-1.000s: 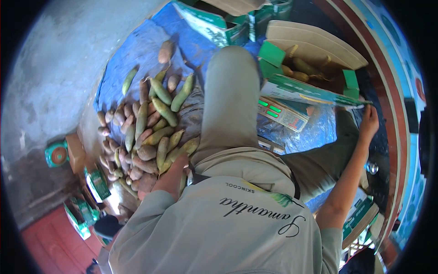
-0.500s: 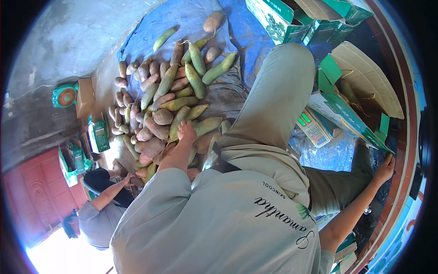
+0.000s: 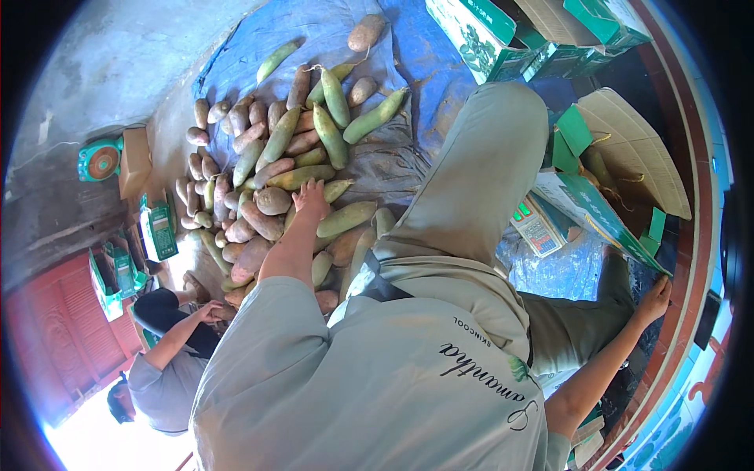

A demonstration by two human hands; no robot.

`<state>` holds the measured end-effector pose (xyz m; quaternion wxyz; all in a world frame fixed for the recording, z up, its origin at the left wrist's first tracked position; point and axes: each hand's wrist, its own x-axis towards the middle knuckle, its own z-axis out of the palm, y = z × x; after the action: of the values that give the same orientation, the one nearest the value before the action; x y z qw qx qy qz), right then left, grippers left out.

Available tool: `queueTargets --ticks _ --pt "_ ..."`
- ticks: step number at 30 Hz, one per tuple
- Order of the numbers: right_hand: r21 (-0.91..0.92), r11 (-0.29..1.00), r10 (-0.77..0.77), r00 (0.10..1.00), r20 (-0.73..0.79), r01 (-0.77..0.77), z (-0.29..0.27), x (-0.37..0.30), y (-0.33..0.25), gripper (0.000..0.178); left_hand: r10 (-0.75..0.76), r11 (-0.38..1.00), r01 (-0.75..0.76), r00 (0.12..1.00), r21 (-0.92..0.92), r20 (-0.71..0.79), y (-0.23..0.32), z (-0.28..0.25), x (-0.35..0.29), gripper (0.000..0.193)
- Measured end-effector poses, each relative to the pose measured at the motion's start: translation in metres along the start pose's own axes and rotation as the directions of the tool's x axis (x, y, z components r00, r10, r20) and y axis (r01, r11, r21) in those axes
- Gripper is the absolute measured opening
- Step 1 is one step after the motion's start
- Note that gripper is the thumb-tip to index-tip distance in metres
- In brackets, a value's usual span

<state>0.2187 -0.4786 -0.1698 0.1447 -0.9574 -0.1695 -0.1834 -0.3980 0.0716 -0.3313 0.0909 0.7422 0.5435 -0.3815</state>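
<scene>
My left hand [image 3: 312, 199] reaches over a heap of long green radishes [image 3: 284, 135] and rounder pinkish-brown roots [image 3: 273, 201]. Its fingers are spread on the produce between a green radish and a brown root, and the palm hides what lies directly beneath. On the far right, my right hand [image 3: 654, 298] grips the lower corner of an open green carton [image 3: 601, 213]. The carton leans on its side with a wide brown flap raised, and several radishes show inside. Beside it sits a digital scale [image 3: 537, 228] with green lit figures, partly behind my knee.
Blue tarp [image 3: 440, 47] lies under the heap. More green cartons [image 3: 491, 43] stand at the upper right, others [image 3: 159, 228] at the left. A turquoise fan [image 3: 100, 161] is by the wall. At lower left, another person [image 3: 165, 377] crouches with a hand near the heap.
My left hand has moved slightly up and farther onto the heap. My right hand stays on the carton's corner. The whole view has shifted a little.
</scene>
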Motion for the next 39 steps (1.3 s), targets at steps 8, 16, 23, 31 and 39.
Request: queueTargets --ticks 8,16,23,31,39 --pt "-0.009 0.999 0.036 0.999 0.012 -0.036 0.0 -0.002 0.003 0.037 0.038 0.996 -0.045 0.995 0.082 0.091 0.015 -0.015 -0.005 0.071" --pt "0.087 0.995 0.039 0.999 0.038 -0.042 -0.001 -0.005 -0.008 0.037 0.131 0.911 -0.168 0.984 0.375 0.124 0.032 -0.004 0.0 0.042" --pt "0.129 0.99 0.049 0.997 0.053 -0.056 -0.003 -0.005 -0.014 0.038 0.139 0.965 -0.161 0.983 0.209 0.119 0.026 0.017 -0.007 0.033" --pt "0.079 0.996 0.034 0.999 0.033 -0.037 -0.005 -0.007 -0.018 0.035 0.197 0.93 -0.197 0.98 0.309 0.034 0.016 0.02 -0.015 0.027" --pt "0.095 0.995 0.008 1.0 -0.008 -0.007 -0.003 -0.009 -0.033 0.029 0.15 0.973 -0.159 0.987 0.166 0.063 0.004 0.001 -0.016 0.031"
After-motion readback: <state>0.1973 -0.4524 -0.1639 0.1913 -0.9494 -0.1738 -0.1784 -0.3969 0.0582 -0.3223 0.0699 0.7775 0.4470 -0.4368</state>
